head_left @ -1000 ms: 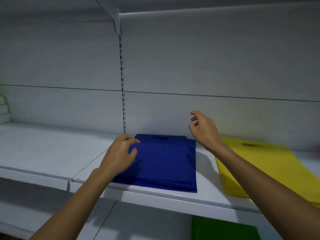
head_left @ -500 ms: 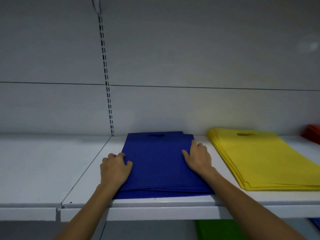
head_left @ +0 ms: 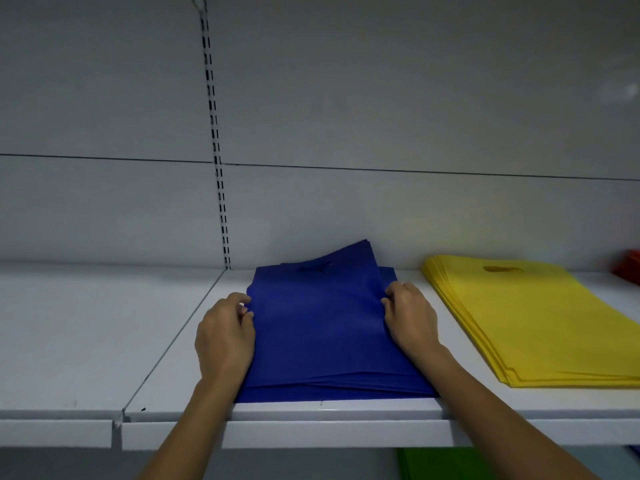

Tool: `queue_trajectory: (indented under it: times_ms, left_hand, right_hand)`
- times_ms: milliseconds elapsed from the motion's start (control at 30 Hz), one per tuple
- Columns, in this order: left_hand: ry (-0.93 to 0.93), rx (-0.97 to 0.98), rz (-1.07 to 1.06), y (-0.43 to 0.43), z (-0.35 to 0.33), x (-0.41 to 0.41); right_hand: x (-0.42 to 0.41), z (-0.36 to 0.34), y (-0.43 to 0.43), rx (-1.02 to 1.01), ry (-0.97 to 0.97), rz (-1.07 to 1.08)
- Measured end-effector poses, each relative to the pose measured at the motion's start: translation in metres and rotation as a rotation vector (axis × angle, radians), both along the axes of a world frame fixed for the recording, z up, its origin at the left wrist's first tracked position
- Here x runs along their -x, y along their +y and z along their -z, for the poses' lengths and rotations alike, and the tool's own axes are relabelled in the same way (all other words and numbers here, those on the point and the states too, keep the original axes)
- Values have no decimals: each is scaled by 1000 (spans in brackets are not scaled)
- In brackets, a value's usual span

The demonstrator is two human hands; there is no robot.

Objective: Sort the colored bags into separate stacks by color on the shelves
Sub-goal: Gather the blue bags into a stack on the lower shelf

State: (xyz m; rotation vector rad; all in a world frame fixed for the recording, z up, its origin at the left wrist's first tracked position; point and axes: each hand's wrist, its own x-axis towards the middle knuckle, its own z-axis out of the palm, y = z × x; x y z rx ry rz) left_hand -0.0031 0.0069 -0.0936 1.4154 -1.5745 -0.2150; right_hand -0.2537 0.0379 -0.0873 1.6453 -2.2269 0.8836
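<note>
Shift since the earlier frame: the upper blue bags point(head_left: 322, 327), which lay flat half a second ago, are now lifted at the far end and skewed, and both hands have gone from lying flat to curled on the stack's edges.
Head view, blue bags: a stack on the white shelf point(head_left: 86, 341), its near edge at the shelf's front lip; the raised far corner of the upper bags stands close to the back panel point(head_left: 381, 98), though contact cannot be told.
Left hand point(head_left: 225, 337): fingers curled, gripping the left edge of the blue bags about midway along.
Right hand point(head_left: 410, 320): fingers curled, gripping the right edge of the blue bags, slightly farther back than the left.
Yellow bags point(head_left: 533, 323): a flat stack on the same shelf, to the right of the blue bags and apart from them.
Red item point(head_left: 628, 268): at the far right edge, mostly cut off.
Green bags point(head_left: 436, 462): partly seen on the level below.
Slotted upright point(head_left: 214, 150): runs down the back panel, behind and left of the blue bags.
</note>
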Motion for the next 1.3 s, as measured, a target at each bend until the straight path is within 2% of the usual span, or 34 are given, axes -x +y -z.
queue_trajectory:
  times_ms: [100, 300, 467, 533, 700, 867, 1000, 1133, 1300]
  left_hand:
    - [-23, 59, 24, 3, 1, 0]
    - [-59, -51, 72, 2, 1, 1]
    - [-186, -18, 124, 6, -9, -4]
    - [-227, 6, 173, 13, -18, -5]
    - [-283, 49, 296, 46, -42, 25]
    - [-263, 89, 439, 100, -47, 107]
    - [-254, 57, 608, 169, -31, 208]
    - [-236, 123, 830, 256, -13, 312]
    - [-230, 94, 1048, 357, 17, 418]
  right_hand:
    - [0, -1, 1, 100, -45, -82]
    - [-3, 0, 2, 239, -50, -100]
    - [2, -13, 8, 223, -208, -230]
    - [9, -26, 16, 255, -190, -255]
    - [44, -53, 65, 236, -83, -144]
    - [116, -61, 164, 279, -48, 3]
    - [195, -55, 284, 214, -56, 200]
    - [270, -41, 413, 171, -109, 418]
    - [326, -17, 554, 102, -127, 638]
